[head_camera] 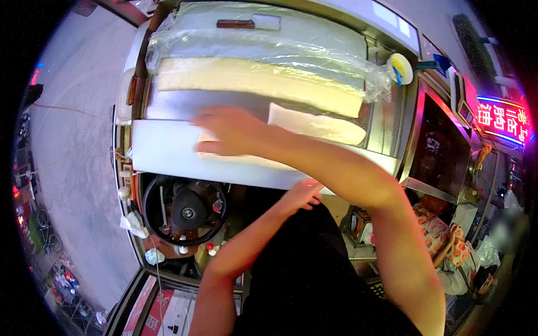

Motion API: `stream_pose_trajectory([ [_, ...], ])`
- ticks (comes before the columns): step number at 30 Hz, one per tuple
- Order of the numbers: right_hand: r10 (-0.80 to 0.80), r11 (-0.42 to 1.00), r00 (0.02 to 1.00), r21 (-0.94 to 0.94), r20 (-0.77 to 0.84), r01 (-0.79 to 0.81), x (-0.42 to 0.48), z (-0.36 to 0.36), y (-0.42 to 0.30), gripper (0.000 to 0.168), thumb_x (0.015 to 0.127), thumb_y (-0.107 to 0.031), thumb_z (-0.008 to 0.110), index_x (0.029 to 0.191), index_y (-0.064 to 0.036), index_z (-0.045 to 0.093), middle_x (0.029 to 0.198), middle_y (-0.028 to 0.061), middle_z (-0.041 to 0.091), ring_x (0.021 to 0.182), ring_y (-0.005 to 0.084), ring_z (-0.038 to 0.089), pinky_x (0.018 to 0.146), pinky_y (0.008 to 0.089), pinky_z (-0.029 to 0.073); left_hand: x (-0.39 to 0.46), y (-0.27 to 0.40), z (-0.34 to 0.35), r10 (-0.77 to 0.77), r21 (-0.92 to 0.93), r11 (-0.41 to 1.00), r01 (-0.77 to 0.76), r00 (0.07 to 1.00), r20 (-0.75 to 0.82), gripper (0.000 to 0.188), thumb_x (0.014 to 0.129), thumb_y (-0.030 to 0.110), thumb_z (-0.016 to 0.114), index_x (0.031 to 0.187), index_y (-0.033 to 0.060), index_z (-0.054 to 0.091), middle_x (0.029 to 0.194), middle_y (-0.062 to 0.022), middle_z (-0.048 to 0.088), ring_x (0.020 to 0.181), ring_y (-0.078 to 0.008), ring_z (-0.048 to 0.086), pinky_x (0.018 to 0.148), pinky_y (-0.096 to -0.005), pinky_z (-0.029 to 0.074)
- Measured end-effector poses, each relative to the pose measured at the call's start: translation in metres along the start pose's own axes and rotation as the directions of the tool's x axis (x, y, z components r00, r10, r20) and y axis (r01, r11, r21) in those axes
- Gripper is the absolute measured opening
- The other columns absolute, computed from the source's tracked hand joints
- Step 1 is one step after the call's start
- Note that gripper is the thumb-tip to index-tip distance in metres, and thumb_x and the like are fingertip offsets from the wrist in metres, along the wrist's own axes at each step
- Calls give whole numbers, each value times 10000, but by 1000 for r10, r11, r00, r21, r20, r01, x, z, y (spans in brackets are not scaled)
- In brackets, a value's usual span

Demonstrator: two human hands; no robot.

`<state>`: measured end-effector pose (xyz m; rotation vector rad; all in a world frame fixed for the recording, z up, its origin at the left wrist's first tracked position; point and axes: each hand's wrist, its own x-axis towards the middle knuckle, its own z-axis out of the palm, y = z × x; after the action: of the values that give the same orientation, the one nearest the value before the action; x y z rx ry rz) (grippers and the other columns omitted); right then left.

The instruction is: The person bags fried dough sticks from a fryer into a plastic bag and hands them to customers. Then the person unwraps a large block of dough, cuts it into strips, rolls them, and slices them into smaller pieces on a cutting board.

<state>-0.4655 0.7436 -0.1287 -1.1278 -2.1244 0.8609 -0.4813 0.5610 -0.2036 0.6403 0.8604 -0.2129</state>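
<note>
My right hand (pixel 231 131), blurred, reaches across to the left end of a pale strip of dough (pixel 248 160) on a white board (pixel 164 147). Its thumb and fingers are spread, and I cannot tell whether they touch the dough. At the board's near edge is my left hand (pixel 301 195), fingers partly apart, with nothing visible in it. My right forearm hides part of the strip. Beyond it, a shorter dough piece (pixel 319 125) rests partly on the metal worktop (pixel 189 103). Farther back lies a long dough sheet (pixel 252 80), partly under clear plastic film (pixel 252 44).
A cleaver (pixel 248 23) with a wooden handle lies at the back. To the right are a round white-and-yellow dish (pixel 400 69) and a lit sign (pixel 502 119) bearing writing. A BMW steering wheel (pixel 188 213) sits below the board. Another person (pixel 449 248) is at the right.
</note>
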Motion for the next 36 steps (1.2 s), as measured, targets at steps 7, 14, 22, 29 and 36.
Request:
stream_pose_trajectory([
  [7, 750, 502, -7, 577, -661, -644, -316, -74, 112, 262, 923, -203, 589, 1029, 33, 633, 884, 57, 653, 824, 113, 576, 765, 258, 469, -12, 87, -123, 752, 685, 653, -322, 382, -538, 274, 852, 219, 630, 1026, 7, 618, 924, -140, 670, 838, -269, 641, 753, -351, 500],
  [14, 857, 91, -249, 609, -451, -788, -325, -73, 153, 496, 817, -409, 663, 970, 60, 615, 877, 176, 670, 812, 291, 639, 741, 364, 502, 65, 135, -140, 526, 775, 596, 209, 628, -574, 503, 772, 430, 673, 1059, 23, 600, 954, -154, 667, 903, -327, 637, 796, -401, 492],
  [22, 856, 267, -328, 885, -399, -380, -324, -32, 190, 513, 786, -460, 707, 572, -34, 518, 524, 44, 503, 448, 162, 411, 466, 367, 367, 81, 111, -114, 644, 657, 746, -111, 374, -668, 591, 733, 459, 723, 1057, 11, 515, 886, -145, 635, 837, -360, 623, 764, -424, 485],
  [29, 731, 350, -4, 379, -683, -856, -279, -51, 136, 483, 762, -443, 736, 869, 12, 612, 772, 167, 633, 715, 283, 600, 669, 385, 471, 85, 111, -76, 866, 873, 472, -127, 254, -431, 564, 745, 365, 754, 1136, 64, 480, 928, -176, 613, 867, -373, 606, 747, -465, 490],
  [36, 652, 560, 118, 370, -749, -742, -252, -43, 137, 333, 785, -253, 760, 939, -13, 587, 777, 80, 621, 687, 171, 590, 622, 318, 479, 76, 132, -86, 422, 43, 877, -479, 723, -546, 293, 782, 248, 750, 945, 64, 591, 814, -40, 601, 757, -154, 583, 628, -300, 485],
])
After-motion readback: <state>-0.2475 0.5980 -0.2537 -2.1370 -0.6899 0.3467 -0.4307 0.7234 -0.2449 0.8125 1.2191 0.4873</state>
